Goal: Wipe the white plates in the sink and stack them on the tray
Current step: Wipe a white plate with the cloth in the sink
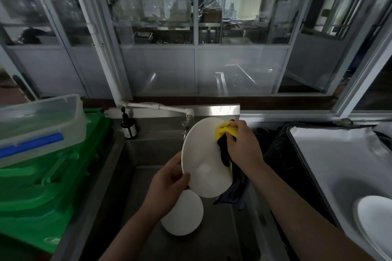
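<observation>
Head view. Above sink point(118, 154): plate point(203, 161), white, glossy, tilted on edge. Left hand point(169, 178) pinching its lower rim; right hand point(244, 144) clenched around yellow-and-black cloth point(222, 133), pressed to upper right face. In sink, below: second plate point(182, 214), apparently unwiped. Right of sink, on tray point(331, 154): stack point(375, 222) begun, count unclear. Judged partway done: wiping in hand, stacking to follow.

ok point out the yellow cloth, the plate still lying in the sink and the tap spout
yellow cloth point(222, 131), head view, bunched yellow fold
plate in the sink point(184, 216), head view, centre of its face
tap spout point(189, 114), head view, white outlet end
</observation>
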Motion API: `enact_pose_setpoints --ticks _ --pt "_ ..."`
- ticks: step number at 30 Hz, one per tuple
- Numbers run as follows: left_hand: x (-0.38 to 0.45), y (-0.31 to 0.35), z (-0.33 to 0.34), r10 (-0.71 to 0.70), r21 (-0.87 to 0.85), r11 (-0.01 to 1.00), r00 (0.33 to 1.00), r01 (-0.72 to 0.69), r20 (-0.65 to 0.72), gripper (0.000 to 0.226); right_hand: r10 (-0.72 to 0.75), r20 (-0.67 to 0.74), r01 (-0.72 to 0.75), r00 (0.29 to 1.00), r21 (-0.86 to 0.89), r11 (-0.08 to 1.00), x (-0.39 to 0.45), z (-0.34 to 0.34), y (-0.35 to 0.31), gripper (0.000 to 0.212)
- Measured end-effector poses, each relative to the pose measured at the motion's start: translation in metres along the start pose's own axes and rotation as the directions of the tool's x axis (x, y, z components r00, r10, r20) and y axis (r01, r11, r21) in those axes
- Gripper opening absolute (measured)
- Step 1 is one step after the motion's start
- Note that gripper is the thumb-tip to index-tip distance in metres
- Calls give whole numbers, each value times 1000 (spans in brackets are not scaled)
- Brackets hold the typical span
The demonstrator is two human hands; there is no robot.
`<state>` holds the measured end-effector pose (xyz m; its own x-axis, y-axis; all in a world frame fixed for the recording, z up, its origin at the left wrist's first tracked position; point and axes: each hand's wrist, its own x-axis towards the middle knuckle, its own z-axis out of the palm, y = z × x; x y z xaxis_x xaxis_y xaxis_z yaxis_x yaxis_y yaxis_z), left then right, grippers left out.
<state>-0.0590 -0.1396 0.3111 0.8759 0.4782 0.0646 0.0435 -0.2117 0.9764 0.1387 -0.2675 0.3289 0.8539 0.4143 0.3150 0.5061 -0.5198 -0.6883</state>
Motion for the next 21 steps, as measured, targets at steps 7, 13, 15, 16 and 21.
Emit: enact_pose_setpoints --ticks 7,13,15,16,21 --pt "5 -1 -5 -15 -2 1000 999 15 51 57 -255 -20 256 967 20 967 2 12 -25 27" --pt "5 -2 -4 -33 -43 998 998 36 61 55 -520 81 511 850 115 852 -11 23 -44 22" --pt "6 -4 -5 -41 -53 998 997 44 60 52 -568 156 551 808 141 823 -16 26 -45 22" --pt "6 -5 -6 -42 -51 998 998 45 56 50 -585 193 569 788 133 811 -19 28 -45 24" --pt "6 -12 -7 -64 -55 996 997 66 32 39 -627 277 632 728 84 771 -25 33 -41 30"
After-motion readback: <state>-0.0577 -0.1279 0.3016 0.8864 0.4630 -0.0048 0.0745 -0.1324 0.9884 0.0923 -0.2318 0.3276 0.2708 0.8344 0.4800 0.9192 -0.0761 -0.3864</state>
